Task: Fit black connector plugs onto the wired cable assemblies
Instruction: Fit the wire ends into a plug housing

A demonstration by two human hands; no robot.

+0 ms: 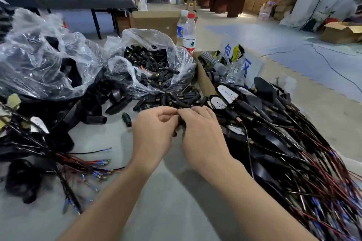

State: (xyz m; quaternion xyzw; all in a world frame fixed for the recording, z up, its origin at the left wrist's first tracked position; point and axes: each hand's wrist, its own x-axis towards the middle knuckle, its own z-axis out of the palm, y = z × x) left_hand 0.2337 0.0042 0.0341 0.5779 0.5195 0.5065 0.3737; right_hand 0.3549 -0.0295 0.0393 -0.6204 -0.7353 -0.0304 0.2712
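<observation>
My left hand [154, 133] and my right hand [201, 135] meet at the table's middle, fingertips together. Between them they pinch a small black connector plug [181, 121], mostly hidden by the fingers. A black cable [247, 143] runs from under my right hand down to the right. Loose black plugs [176, 100] lie just beyond my hands, and one single plug [126, 119] lies to the left. An open clear bag [150, 64] behind them holds many more plugs. Wired assemblies [290, 143] with red and black leads are heaped at the right.
A second heap of wired assemblies [64, 158] with blue-tipped leads lies at the left, below a large plastic bag [45, 60]. A cardboard box [205, 78] of parts and two water bottles [188, 31] stand behind. Several people stand at far tables.
</observation>
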